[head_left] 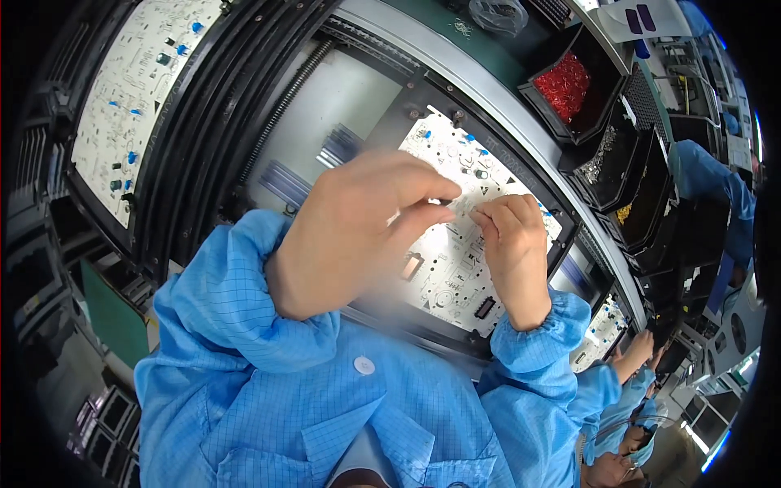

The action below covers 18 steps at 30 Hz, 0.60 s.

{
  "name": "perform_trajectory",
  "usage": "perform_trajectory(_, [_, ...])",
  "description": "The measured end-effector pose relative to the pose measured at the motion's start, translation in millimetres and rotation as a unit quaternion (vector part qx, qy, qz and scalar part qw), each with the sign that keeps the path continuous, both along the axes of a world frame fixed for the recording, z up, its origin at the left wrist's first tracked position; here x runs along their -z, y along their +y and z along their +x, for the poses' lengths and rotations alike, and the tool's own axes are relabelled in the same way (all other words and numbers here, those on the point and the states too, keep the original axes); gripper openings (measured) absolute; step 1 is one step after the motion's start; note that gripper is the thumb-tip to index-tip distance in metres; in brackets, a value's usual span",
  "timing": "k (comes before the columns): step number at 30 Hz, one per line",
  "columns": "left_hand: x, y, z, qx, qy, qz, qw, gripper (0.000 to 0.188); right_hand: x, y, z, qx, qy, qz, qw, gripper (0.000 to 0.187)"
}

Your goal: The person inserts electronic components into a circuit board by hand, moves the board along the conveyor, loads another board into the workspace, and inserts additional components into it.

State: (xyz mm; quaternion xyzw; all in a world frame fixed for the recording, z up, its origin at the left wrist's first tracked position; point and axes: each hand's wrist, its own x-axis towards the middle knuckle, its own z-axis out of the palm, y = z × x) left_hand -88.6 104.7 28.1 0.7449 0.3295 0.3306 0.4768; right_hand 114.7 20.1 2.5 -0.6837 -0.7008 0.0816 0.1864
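1. Nearest the camera, at the lower edge, is the wearer's blue checked coat (pixel 268 415), its cuffs gathered round both wrists.
2. The left hand (pixel 350 236) hangs over the left part of a white circuit board (pixel 454 242). Its thumb and forefinger curve toward each other, tips near; something dark shows there, but I cannot tell whether it is a held part or shadow (the hand is blurred).
3. The right hand (pixel 517 252) is over the board's right side, fingertips pressed together against the thumb. Whether anything is pinched between them, or whether they touch the board, I cannot tell.
4. The board lies face up within a black frame (pixel 521 167), in front of the wearer's chest. Blue components (pixel 483 152) stand near its far edge, and a dark connector (pixel 485 307) sits near its near edge.
5. I judge the board light, stiff and rather smooth, with its small upright parts easily bent or knocked. The bare edges look the safest hold, with no pressure on the components.
6. Its far edge slants from upper left to lower right, along the silver rail (pixel 455 69). The long axis probably runs that way too, though the left hand covers one end and the lens bends the lines.
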Motion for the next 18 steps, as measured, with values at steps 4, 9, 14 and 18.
perform_trajectory(4, [18,-9,-13,-0.003,-0.020,-0.015,1.000,0.022,-1,4,0,-0.025,0.004,-0.016,1.000,0.012])
perform_trajectory(9, [20,-13,-18,-0.022,-0.010,-0.112,0.993,0.020,1,0,-2,-0.002,0.008,0.007,1.000,0.014])
perform_trajectory(14, [26,-13,-17,-0.018,0.003,-0.051,0.999,0.013,11,-10,0,0.014,0.008,0.019,1.000,0.020])
perform_trajectory(18, [27,-15,-18,-0.016,0.003,-0.071,0.997,0.012,11,-11,-1,0.027,0.013,0.024,0.999,0.022])
